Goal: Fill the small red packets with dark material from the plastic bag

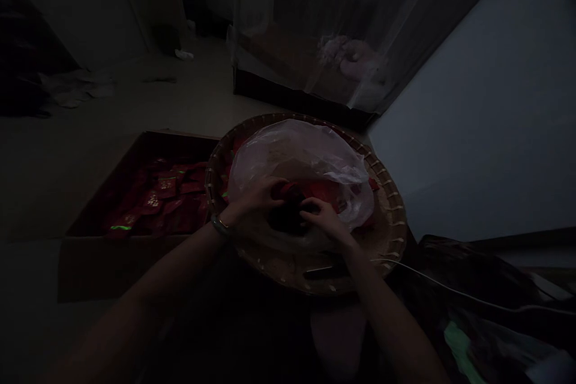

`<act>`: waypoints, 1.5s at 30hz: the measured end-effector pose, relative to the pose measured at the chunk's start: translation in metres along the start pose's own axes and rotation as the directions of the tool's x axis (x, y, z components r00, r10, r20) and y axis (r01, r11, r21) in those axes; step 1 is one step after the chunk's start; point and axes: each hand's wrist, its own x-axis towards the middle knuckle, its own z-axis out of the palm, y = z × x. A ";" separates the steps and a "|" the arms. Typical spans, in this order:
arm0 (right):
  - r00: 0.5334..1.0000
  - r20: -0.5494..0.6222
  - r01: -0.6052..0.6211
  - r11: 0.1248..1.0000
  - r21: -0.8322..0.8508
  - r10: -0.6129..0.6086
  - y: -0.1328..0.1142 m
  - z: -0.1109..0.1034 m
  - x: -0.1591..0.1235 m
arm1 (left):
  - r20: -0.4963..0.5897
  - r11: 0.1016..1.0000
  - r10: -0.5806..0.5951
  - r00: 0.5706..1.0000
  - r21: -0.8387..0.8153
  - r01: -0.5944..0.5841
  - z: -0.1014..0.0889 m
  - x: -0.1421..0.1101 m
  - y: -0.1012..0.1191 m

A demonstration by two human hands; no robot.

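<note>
The left hand (254, 207) and right hand (324, 220) curl their fingers closed around a dark bundle (285, 219), over one round woven tray (390, 234) with a clear plastic bag (292, 156). Left of it, one cardboard box (135, 192) holds uncountable red packets (157, 198). A mosquito net (315, 30) stands upper centre, beyond the pale floor (135, 90).

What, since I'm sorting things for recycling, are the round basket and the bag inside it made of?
The round basket looks like woven bamboo or split cane: pale, matte flat strips interlaced, with a bound rim. The dim light leaves the exact fibre open. The bag looks like thin plastic film, seemingly polyethylene: translucent, with soft creases and a slight sheen.
</note>
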 end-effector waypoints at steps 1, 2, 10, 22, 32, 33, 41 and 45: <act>0.999 0.000 -0.034 0.997 0.073 0.034 -0.001 -0.001 0.000 | -0.001 1.000 0.002 1.000 -0.002 -0.002 0.000 0.000 0.000; 0.998 0.003 -0.059 0.990 0.132 0.059 -0.002 -0.003 0.000 | -0.003 1.000 0.001 1.000 -0.002 -0.001 0.000 0.000 0.000; 0.986 0.003 -0.156 0.906 0.394 0.169 -0.005 -0.009 -0.001 | 0.005 1.000 -0.007 1.000 0.003 0.007 -0.003 0.001 0.008; 0.991 -0.005 -0.127 0.945 0.303 0.135 -0.005 -0.011 -0.002 | 0.020 1.000 -0.002 1.000 -0.012 0.002 0.001 0.000 -0.002; 0.966 0.205 0.256 0.678 -0.689 -0.157 0.014 0.015 0.000 | 0.011 0.999 0.000 1.000 -0.044 0.000 0.001 0.002 -0.001; 0.962 0.233 0.268 0.625 -0.733 -0.140 0.013 0.020 -0.001 | 0.008 0.999 -0.002 1.000 -0.039 0.002 0.001 0.002 -0.003; 0.940 0.341 0.314 0.334 -0.889 0.023 -0.005 0.044 -0.012 | 0.001 0.999 0.012 1.000 -0.043 -0.012 0.004 0.000 -0.010; 0.941 0.338 0.315 0.304 -0.899 0.024 -0.005 0.045 -0.010 | -0.019 0.999 0.005 1.000 -0.038 -0.006 0.004 0.000 -0.007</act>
